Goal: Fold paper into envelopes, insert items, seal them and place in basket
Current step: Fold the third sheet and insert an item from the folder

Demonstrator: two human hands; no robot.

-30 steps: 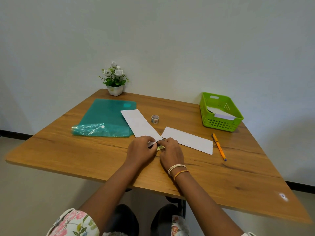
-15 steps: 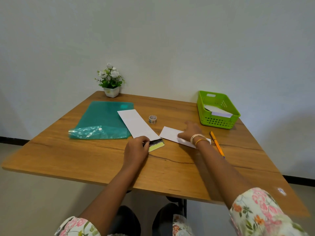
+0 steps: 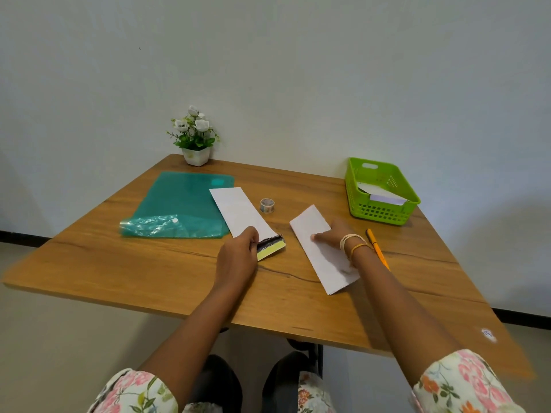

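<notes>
My left hand (image 3: 242,254) pinches the near end of a long white folded paper (image 3: 238,211), where a small yellow and dark card (image 3: 270,248) sticks out from under it. My right hand (image 3: 334,235) rests flat on a second white folded paper (image 3: 320,254), which lies at an angle on the wooden table (image 3: 149,269). A green basket (image 3: 384,214) at the back right holds white paper. A small roll of patterned tape (image 3: 267,205) stands between the two papers.
A teal plastic folder (image 3: 176,207) lies at the left, partly under the first paper. An orange pen (image 3: 377,247) lies right of my right wrist. A white pot of flowers (image 3: 195,138) stands at the back by the wall.
My right hand left the card, reached right to the second paper and has dragged it nearer, turning it. My left hand stays at the first paper's end.
</notes>
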